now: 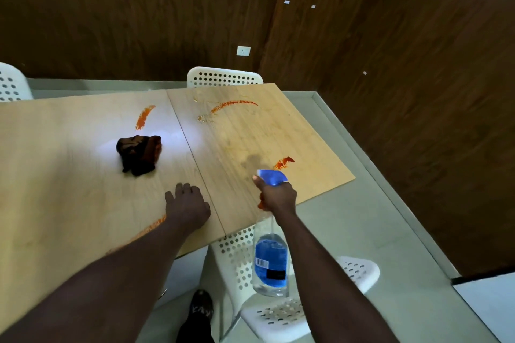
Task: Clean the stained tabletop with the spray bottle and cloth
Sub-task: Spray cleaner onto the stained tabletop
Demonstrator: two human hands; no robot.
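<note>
The light wooden tabletop (83, 189) carries several orange-red smears: one at the far middle (144, 117), one at the far right (232, 104), one near the right edge (283, 162) and one under my left forearm (152, 227). A crumpled dark brown cloth (139, 154) lies on the table, apart from both hands. My left hand (187, 206) rests flat on the wood, fingers apart, holding nothing. My right hand (277, 195) grips the neck of a clear spray bottle (271, 262) with blue liquid, its blue nozzle pointing at the right-edge smear. A damp patch (252, 160) shows by the nozzle.
A white perforated chair (278, 312) stands below the table's near right corner, another (223, 77) at the far side, a third (9, 82) at the far left. Dark wood-panelled walls surround a pale floor (362, 217). My shoe (201, 306) is beside the chair.
</note>
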